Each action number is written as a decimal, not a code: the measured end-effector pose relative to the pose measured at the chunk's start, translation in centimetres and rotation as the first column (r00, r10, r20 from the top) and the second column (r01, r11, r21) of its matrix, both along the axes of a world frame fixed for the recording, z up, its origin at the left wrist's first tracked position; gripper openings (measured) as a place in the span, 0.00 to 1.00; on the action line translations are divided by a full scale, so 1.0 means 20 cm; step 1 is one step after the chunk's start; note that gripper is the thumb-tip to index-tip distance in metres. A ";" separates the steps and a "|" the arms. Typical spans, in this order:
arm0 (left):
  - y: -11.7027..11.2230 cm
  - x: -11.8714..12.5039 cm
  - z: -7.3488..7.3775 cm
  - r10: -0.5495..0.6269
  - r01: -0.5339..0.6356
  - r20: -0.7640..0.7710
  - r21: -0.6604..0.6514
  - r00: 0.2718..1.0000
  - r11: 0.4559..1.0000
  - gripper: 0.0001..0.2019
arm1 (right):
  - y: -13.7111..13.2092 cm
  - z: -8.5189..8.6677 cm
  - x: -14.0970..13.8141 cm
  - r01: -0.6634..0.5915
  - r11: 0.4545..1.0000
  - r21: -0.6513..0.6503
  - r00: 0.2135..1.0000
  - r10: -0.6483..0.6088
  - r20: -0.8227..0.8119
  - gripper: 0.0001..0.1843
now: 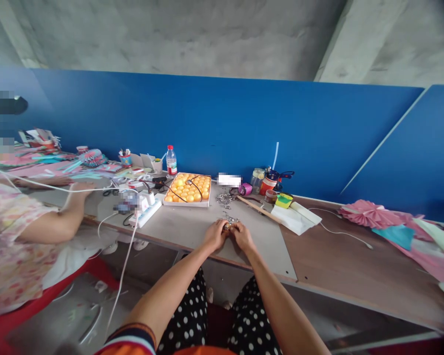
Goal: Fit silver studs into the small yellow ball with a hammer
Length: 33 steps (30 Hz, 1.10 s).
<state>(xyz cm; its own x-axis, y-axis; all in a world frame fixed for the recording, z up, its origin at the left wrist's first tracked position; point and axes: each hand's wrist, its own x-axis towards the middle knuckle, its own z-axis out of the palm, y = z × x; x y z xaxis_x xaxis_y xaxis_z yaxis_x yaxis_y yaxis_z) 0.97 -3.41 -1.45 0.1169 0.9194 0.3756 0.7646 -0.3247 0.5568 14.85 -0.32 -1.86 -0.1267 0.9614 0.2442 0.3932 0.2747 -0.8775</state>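
My left hand [216,235] and my right hand [241,235] meet near the table's front edge, fingers closed together. Between their fingertips is a small shiny piece [227,226], brownish-gold, too small to name; both hands grip it. Just beyond the fingertips, small silvery metal pieces [230,217] lie scattered on the grey table mat [261,246]. Farther back is a larger heap of similar silvery pieces [225,199]. To its right, a wooden stick [259,209] lies slantwise, one end near a white sheet of paper [296,222].
Left of the heap is a shallow box of orange balls [188,190], with a black cord across it. A white power strip [146,211] trails cables. A bottle [171,161] and a red tool cup [268,184] stand behind. Pink paper [370,214] lies right. A co-worker [25,231] sits left.
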 end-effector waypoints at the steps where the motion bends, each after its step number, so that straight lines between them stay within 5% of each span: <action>1: 0.00 0.00 0.00 0.000 0.000 0.004 -0.003 1.000 1.000 0.16 | 0.01 0.00 0.00 -0.001 1.000 -0.006 1.000 0.001 0.005 0.07; 19: 0.00 -0.01 0.03 -0.033 0.033 0.120 0.003 0.992 0.999 0.11 | 0.05 0.03 -0.03 -0.089 0.987 -0.136 0.995 0.094 0.028 0.08; 29: -0.02 -0.01 0.06 -0.022 0.019 0.136 0.020 0.990 1.000 0.10 | 0.05 0.02 -0.07 0.062 0.996 -0.066 0.998 -0.063 -0.008 0.05; 33: -0.03 0.00 0.05 -0.021 0.020 0.087 0.008 0.996 1.000 0.13 | 0.04 -0.01 -0.05 0.171 0.984 -0.041 0.982 -0.174 -0.068 0.12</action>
